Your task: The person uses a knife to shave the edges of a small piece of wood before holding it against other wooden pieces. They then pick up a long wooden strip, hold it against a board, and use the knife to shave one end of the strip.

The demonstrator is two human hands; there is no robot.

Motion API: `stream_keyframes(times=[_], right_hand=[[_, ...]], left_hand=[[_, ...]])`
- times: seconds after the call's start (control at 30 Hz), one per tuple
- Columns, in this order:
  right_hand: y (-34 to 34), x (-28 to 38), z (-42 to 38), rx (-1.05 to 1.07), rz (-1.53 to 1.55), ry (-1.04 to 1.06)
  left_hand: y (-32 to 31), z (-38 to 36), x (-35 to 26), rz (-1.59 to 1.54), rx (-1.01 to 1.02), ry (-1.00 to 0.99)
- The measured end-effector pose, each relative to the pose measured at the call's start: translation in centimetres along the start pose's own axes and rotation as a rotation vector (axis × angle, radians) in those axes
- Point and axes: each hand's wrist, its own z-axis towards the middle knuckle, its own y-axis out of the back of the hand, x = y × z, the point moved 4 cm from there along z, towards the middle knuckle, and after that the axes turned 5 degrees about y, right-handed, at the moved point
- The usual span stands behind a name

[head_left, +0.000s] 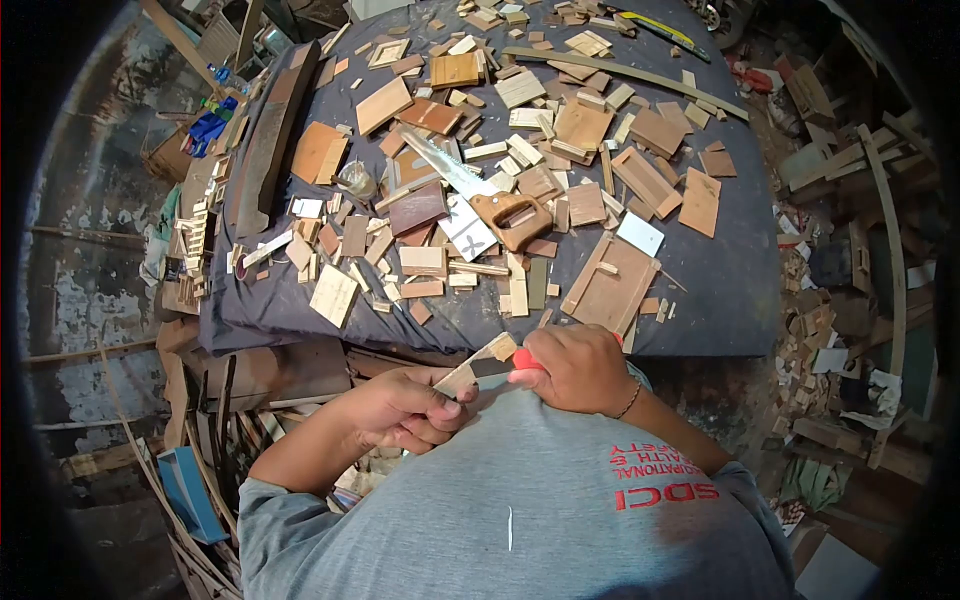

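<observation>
My left hand [405, 408] grips the lower end of a small pale wood strip [478, 363], held just off the near edge of the dark table [730, 290]. My right hand [577, 368] is closed around a red-handled knife [523, 359] whose blade lies against the strip. Both hands are close to my chest, over my grey shirt. On the table beyond lies a hand saw [480, 190] with a wooden handle, among several scattered wood offcuts.
A long dark plank [272, 135] lies along the table's left side. A thin curved strip [625, 72] crosses the far part. Piles of scrap wood [840, 300] fill the floor at right, and a blue box [190, 490] stands at lower left.
</observation>
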Motion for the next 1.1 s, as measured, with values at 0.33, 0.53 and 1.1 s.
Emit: stream_keyframes(times=[0.33, 0.53, 1.1], right_hand=[[0.1, -0.2, 0.2, -0.001, 0.029, -0.008], [0.2, -0.6, 0.6, -0.014, 0.049, -0.023], [1.2, -2.6, 1.3, -0.029, 0.154, -0.258]], left_hand=[[-0.7, -0.7, -0.4, -0.053, -0.039, 0.021], [-0.9, -0.7, -1.2, 0.072, -0.050, -0.051], [-0.2, 5.7, -2.2, 0.130, -0.011, -0.267]])
